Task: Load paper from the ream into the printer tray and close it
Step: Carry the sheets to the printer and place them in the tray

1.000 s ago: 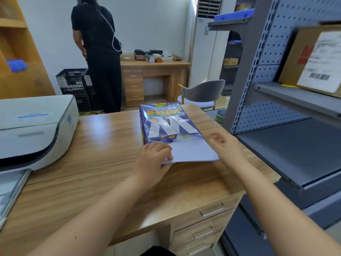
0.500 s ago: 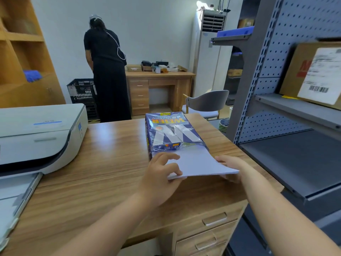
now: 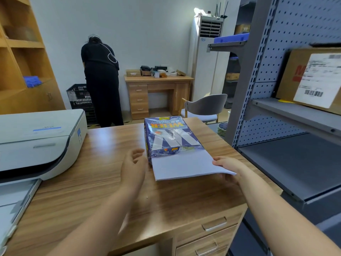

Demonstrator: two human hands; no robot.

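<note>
A blue-wrapped ream [image 3: 168, 137] lies on the wooden desk [image 3: 103, 183], its near end torn open. A white stack of paper [image 3: 184, 166] sticks out of that end toward me. My right hand [image 3: 227, 166] grips the stack's right near corner, thumb on top and fingers under. Just left of the ream, my left hand [image 3: 133, 168] hovers with fingers spread and holds nothing. The white and grey printer [image 3: 36, 143] stands at the desk's left, and its paper tray [image 3: 15, 204] is pulled out at the lower left.
A grey metal shelf unit [image 3: 287, 159] stands close on the right with a cardboard box [image 3: 311, 78] on an upper shelf. Desk drawers [image 3: 214, 228] are below. Farther back, a person in black [image 3: 101, 80] bends by a second desk, near a grey chair [image 3: 204, 107].
My left hand has let go of the paper's left side and drawn off to the left, fingers apart. My right hand has taken hold of the right corner, and the stack has slid farther out.
</note>
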